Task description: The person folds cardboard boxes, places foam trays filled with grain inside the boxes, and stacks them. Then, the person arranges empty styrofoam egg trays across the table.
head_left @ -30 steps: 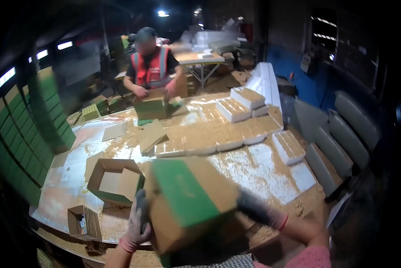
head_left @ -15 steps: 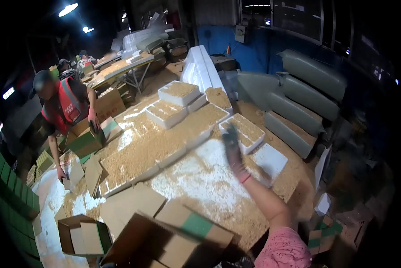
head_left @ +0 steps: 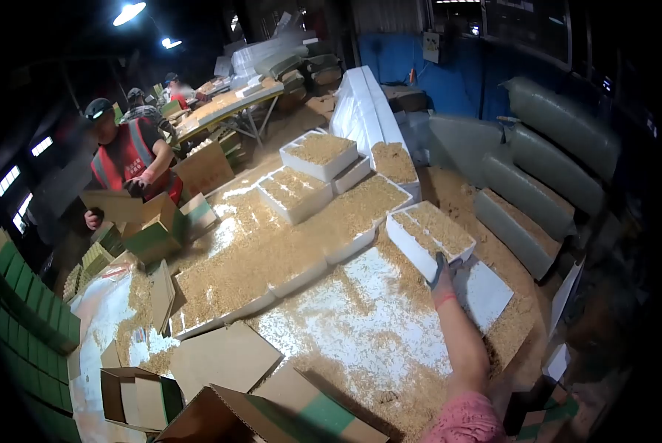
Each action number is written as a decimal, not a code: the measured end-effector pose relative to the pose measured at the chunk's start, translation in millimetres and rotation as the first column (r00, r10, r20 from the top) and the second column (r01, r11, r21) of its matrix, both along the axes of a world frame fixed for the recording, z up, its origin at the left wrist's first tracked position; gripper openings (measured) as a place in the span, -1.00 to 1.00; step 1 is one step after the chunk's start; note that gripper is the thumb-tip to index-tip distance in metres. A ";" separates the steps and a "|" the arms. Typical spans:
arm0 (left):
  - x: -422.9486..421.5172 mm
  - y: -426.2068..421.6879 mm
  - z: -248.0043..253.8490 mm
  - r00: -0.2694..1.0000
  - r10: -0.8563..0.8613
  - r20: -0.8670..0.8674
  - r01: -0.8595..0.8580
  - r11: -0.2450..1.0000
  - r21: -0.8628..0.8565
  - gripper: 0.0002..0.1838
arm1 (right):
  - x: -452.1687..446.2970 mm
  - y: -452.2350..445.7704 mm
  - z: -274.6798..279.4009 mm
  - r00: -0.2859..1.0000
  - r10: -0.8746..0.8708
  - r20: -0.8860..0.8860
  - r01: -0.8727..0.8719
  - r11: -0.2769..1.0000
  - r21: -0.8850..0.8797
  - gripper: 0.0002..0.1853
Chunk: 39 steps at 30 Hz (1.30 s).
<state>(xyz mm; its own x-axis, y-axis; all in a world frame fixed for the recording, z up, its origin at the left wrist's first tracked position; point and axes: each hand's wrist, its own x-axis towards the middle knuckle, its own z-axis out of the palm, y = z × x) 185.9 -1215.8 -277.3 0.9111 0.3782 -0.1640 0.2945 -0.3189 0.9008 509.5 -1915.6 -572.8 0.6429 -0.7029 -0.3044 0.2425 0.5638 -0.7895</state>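
Observation:
My right hand (head_left: 443, 279), in a dark-palmed glove, grips the near edge of a white foam tray (head_left: 412, 247) filled with tan granular material. The tray's near side looks slightly raised and tilted. A white flat sheet (head_left: 486, 295) lies beside it. My left hand is out of view. At the bottom, an open cardboard box (head_left: 213, 421) with green-striped flaps stands close to me. A flat cardboard piece (head_left: 224, 360) lies behind it.
A co-worker (head_left: 133, 159) across the table holds a cardboard piece near a green-brown box (head_left: 154, 232). Filled trays (head_left: 320, 155) are stacked mid-table. A smaller open box (head_left: 139, 399) stands at lower left. Green boxes (head_left: 28, 332) line the left; grey-green sacks (head_left: 523, 229) lie right.
The box held between my hands is now open at the bottom. My right hand has reached forward and taken hold of the foam tray. My left hand has left view. The co-worker has lifted a cardboard piece.

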 end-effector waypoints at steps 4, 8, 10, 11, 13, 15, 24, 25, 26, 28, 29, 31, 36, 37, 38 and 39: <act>-9.3 11.8 -4.7 1.000 -0.011 0.026 0.012 0.998 -0.065 -0.56 | -92.9 75.8 130.4 0.834 0.437 0.338 -0.495 0.862 0.109 -0.48; -1.2 -12.4 20.2 0.983 -0.144 0.114 0.145 0.989 -0.007 -0.59 | -169.8 146.1 218.2 0.646 0.691 0.323 -0.746 0.661 0.078 -0.49; 2.5 -34.3 42.8 0.973 -0.129 0.193 0.148 0.985 -0.089 -0.61 | -190.7 167.1 225.7 0.634 0.725 0.268 -0.771 0.618 0.154 -0.48; 3.8 -30.4 41.8 0.956 -0.156 0.249 0.187 0.977 -0.106 -0.59 | -208.9 176.2 249.3 0.585 0.799 0.142 -0.793 0.600 -0.109 -0.41; 21.1 -0.9 16.8 0.971 -0.150 0.188 0.184 0.966 -0.181 -0.46 | -235.5 199.4 293.0 0.535 0.844 -0.037 -0.791 0.485 -0.374 -0.25; 28.5 13.3 8.7 0.986 -0.137 0.094 0.155 0.963 -0.222 -0.36 | -258.0 233.7 371.7 0.453 0.880 -0.140 -0.854 0.383 -0.353 -0.12; 25.4 -17.8 36.3 0.823 -0.266 0.502 0.447 0.849 -0.282 -0.34 | -246.8 347.9 389.2 -0.002 0.681 -0.732 -0.684 -0.535 -0.496 0.21; 20.7 -3.1 28.1 0.843 -0.275 0.462 0.404 0.891 -0.206 -0.34 | -242.1 358.7 378.6 -0.064 0.691 -0.720 -0.677 -0.561 -0.477 0.18; 17.6 5.9 20.6 0.861 -0.281 0.423 0.363 0.924 -0.125 -0.34 | -228.4 371.7 344.0 -0.033 0.641 -0.767 -0.600 -0.626 -0.498 0.13; 0.0 4.0 37.6 0.894 -0.239 0.380 0.278 0.959 -0.050 -0.36 | -196.4 400.5 264.6 0.160 0.482 -0.861 -0.365 -0.782 -0.505 0.02; -2.7 17.1 25.2 0.888 -0.231 0.399 0.269 0.962 -0.041 -0.35 | -203.0 417.4 294.2 0.136 0.279 -0.951 -0.324 -0.894 -0.309 -0.14; -5.1 30.7 17.7 0.883 -0.234 0.406 0.265 0.964 -0.019 -0.33 | -208.5 451.1 328.6 0.199 -0.038 -0.979 -0.033 -0.999 0.032 -0.41; -20.0 43.8 28.5 0.950 -0.056 0.306 0.132 0.963 -0.236 -0.31 | -201.0 506.4 299.5 0.481 0.041 -0.876 0.460 -0.862 0.213 -0.58; -30.9 44.2 40.6 0.981 0.053 0.187 0.027 0.917 -0.399 -0.42 | -190.6 507.3 303.8 0.428 0.280 -0.859 0.510 -0.859 -0.026 -0.58; -34.3 46.5 45.8 0.977 0.091 0.190 -0.010 0.921 -0.390 -0.42 | -175.0 512.7 315.0 0.356 0.504 -0.787 0.549 -0.794 -0.261 -0.59; -36.7 49.3 46.6 0.981 0.137 0.141 -0.084 0.941 -0.329 -0.48 | -152.0 521.7 344.6 0.358 0.553 -0.752 0.386 -0.821 -0.421 -0.60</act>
